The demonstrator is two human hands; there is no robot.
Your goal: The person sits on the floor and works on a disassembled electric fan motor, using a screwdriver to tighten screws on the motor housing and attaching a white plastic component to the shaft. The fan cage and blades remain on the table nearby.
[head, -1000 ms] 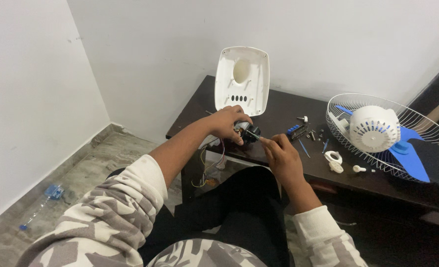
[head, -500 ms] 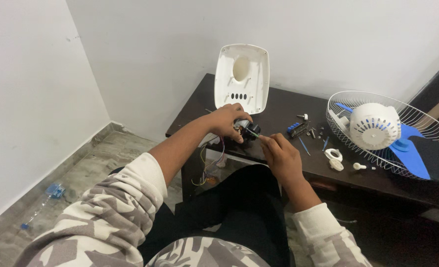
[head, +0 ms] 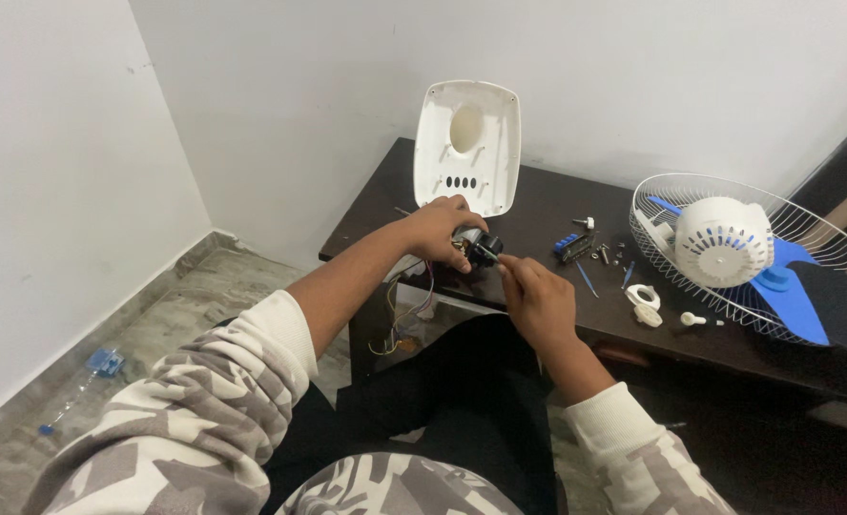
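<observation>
Dark wooden bench (head: 538, 205), centre frame: small fan motor (head: 474, 246) with trailing wires, clenched in my left hand (head: 443, 229). My right hand (head: 536, 298), lower than a second ago, pinches at its black end. White housing (head: 467, 145) behind; fan guard (head: 748, 253) right.

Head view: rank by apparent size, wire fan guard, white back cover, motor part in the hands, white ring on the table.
1. Wire fan guard, largest, though cut off at the right edge.
2. White back cover.
3. Motor part, partly hidden by the left hand.
4. White ring, smallest.
</observation>
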